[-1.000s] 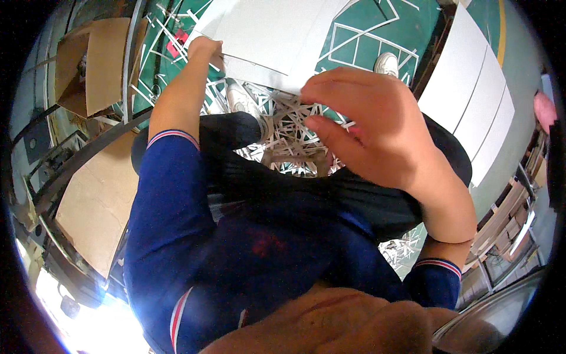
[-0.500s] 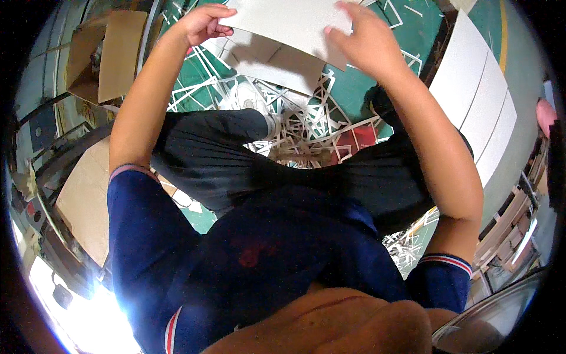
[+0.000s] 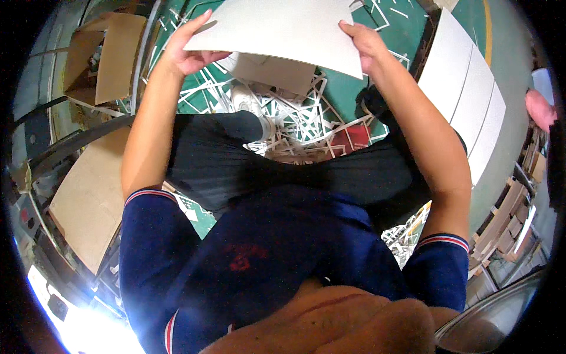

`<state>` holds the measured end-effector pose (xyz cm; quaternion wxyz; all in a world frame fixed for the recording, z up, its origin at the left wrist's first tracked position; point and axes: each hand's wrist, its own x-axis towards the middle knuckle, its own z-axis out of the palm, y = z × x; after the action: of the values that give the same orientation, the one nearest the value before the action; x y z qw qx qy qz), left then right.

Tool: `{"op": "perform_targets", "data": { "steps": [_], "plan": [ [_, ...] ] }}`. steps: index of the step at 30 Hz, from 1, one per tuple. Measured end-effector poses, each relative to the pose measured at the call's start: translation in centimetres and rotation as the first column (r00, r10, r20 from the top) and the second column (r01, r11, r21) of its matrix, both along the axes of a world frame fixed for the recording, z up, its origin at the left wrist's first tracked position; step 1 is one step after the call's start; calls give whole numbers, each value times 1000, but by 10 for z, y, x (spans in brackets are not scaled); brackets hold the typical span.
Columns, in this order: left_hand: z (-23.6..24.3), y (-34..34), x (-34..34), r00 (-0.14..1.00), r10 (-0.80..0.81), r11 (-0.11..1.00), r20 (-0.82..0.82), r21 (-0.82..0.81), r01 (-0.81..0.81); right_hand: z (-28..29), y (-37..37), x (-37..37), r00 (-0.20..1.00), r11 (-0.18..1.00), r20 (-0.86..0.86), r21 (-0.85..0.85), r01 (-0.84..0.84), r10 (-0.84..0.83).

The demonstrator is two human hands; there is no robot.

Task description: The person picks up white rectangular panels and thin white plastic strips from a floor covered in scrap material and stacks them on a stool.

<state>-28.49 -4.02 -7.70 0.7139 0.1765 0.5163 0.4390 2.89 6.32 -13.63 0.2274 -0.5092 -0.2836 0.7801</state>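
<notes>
White sheet [image 3: 277,29] spans left grip [image 3: 186,52] to right grip [image 3: 368,46], held at opposite sides.

Both arms [image 3: 150,127] forward, left grip [image 3: 178,52] and right grip [image 3: 368,46] well apart.

White sheet [image 3: 271,26] is cut off by top edge; board [image 3: 277,72] beneath partly covered; inside of cardboard box [image 3: 121,59] can't be made out.

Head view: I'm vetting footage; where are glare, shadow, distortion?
Head view: glare whites out the lower left; head view: the navy-blue fabric shirt is shadowed, the thin white sheet brighter; head view: distortion seemingly bows the flat white panels at right.
</notes>
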Motion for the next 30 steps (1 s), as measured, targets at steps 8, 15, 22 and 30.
{"op": "perform_targets", "data": {
  "steps": [8, 15, 22, 30],
  "plan": [
    [4, 42, -10, 927, -314, 941, 202, 197, 276, 40, 2, 11, 998, 964, -36, 256, 65, -58],
    [14, 28, 3, 995, 70, 923, -75, 382, -36, 75, 3, 15, 947, 922, -320, 371, 107, 19],
    [15, 33, -4, 980, 49, 808, -190, 584, 73, 79, 12, 39, 961, 784, -241, 619, 46, 133],
    [-8, 41, -2, 985, -135, 930, -112, 328, 165, 62, 25, 31, 992, 854, -20, 507, 119, -126]
  ]
}}
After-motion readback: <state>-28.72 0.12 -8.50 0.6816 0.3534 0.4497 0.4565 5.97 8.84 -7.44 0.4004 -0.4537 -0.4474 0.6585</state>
